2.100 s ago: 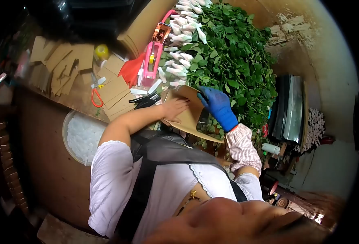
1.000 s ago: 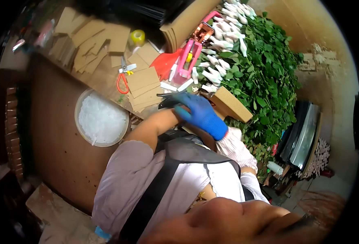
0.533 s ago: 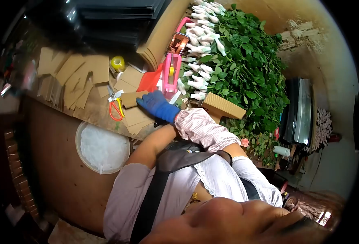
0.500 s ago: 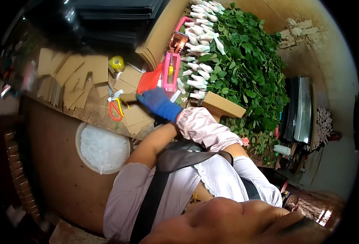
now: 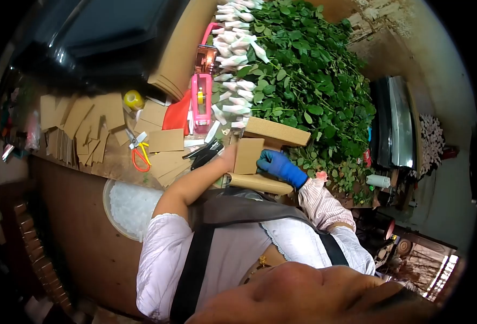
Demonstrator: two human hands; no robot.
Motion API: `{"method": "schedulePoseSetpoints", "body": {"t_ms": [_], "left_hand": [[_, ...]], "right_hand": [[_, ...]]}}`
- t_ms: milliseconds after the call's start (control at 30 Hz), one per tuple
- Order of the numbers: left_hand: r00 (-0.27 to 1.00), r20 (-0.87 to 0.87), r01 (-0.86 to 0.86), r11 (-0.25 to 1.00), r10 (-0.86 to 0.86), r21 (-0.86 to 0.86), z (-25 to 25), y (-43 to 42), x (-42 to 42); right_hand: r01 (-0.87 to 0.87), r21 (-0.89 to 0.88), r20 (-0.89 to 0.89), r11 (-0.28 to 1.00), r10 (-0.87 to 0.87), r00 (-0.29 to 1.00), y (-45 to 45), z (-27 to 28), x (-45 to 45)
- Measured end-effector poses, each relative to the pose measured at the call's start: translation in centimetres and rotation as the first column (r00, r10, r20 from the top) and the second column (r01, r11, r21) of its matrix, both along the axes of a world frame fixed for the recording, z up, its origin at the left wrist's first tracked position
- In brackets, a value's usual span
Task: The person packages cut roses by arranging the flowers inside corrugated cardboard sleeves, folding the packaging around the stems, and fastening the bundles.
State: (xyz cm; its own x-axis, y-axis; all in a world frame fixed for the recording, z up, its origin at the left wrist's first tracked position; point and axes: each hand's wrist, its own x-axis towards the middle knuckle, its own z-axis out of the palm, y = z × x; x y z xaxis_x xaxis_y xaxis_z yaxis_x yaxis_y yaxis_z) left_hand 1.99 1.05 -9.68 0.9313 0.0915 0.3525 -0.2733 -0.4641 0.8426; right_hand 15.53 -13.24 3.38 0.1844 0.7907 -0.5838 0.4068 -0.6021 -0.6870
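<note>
the right hand [image 5: 273, 163], in a blue glove, has its fingers bent and grasps the right edge of a small cardboard rectangle [image 5: 249, 155]; the rectangle is located between the two hands, in front of the torso; the left hand [image 5: 229, 155], bare, is at the rectangle's left side and partly hidden behind it; whether its fingers grip or are released cannot be told; a corrugated cardboard strip [image 5: 277, 131] lies just beyond the rectangle; a bent cardboard sheet [image 5: 263, 184] lies on the near side; leafy stems [image 5: 314, 81] with white-wrapped heads [image 5: 233, 62] are stacked farther off; to the left, a black tool [image 5: 205, 155], a pink tape dispenser [image 5: 201, 117] and scissors [image 5: 137, 141] rest on the table [image 5: 121, 168].
</note>
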Motion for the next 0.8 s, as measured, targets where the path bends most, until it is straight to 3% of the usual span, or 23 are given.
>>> {"method": "schedulePoseSetpoints", "body": {"t_ms": [33, 67, 100, 200, 233, 267, 333, 433, 567, 667, 700, 800], "left_hand": [[0.998, 0.029, 0.054, 0.991, -0.051, -0.122, -0.2, 0.2, -0.1], [1.0, 0.01, 0.019, 0.968, -0.023, 0.252, -0.4, 0.6, -0.4], [1.0, -0.001, -0.003, 0.806, 0.005, 0.592, 0.9, 1.3, -1.0], [0.986, -0.163, 0.109, 0.624, 0.029, 0.774, 3.5, 3.0, -2.9], [0.948, -0.315, 0.226, 0.618, 0.037, 0.753, 7.7, 3.9, -3.7], [0.955, -0.287, 0.194, 0.581, 0.071, 0.79, 8.5, 4.9, -4.9], [0.984, -0.145, 0.019, 0.749, 0.103, 0.662, 8.4, 6.1, -6.9], [0.973, -0.17, -0.026, 0.809, 0.155, 0.587, 8.9, 6.2, -7.6], [0.943, -0.331, 0.145, 0.911, -0.01, 0.386, 9.8, 4.2, -4.4], [0.968, -0.244, 0.175, 0.84, -0.052, 0.513, 9.1, 2.9, -2.7], [0.96, -0.278, 0.168, 0.861, -0.032, 0.48, 9.5, 2.4, -2.5], [0.952, -0.305, 0.168, 0.842, -0.005, 0.512, 9.4, 2.1, -2.3]], "right_hand": [[0.059, -0.082, -0.175, 0.995, -0.073, 0.982, -0.3, -0.4, 0.5], [0.096, -0.17, -0.34, 0.981, -0.15, 0.928, -0.3, -0.8, 0.9], [0.102, -0.229, -0.322, 0.968, -0.174, 0.931, 0.4, -0.1, 0.8], [0.06, -0.366, -0.326, 0.929, -0.188, 0.927, 1.9, -1.6, 1.4], [0.048, -0.382, -0.334, 0.923, -0.186, 0.924, 2.3, -1.9, 1.3], [0.011, -0.374, -0.351, 0.927, -0.153, 0.924, 2.2, -3.5, 1.5], [0.052, -0.292, -0.279, 0.955, -0.137, 0.95, 2.1, -4.4, 0.8], [0.11, -0.287, -0.255, 0.952, -0.187, 0.949, 1.8, -4.6, 0.1], [0.134, -0.287, -0.25, 0.948, -0.21, 0.945, 1.9, -3.4, -0.1], [0.125, -0.33, -0.282, 0.936, -0.224, 0.933, 2.0, -2.5, 0.2], [0.101, -0.284, -0.249, 0.954, -0.175, 0.953, 1.6, -3.8, 0.1], [-0.265, -0.236, 0.104, 0.935, 0.295, 0.95, 2.3, -3.9, 0.3]]}}
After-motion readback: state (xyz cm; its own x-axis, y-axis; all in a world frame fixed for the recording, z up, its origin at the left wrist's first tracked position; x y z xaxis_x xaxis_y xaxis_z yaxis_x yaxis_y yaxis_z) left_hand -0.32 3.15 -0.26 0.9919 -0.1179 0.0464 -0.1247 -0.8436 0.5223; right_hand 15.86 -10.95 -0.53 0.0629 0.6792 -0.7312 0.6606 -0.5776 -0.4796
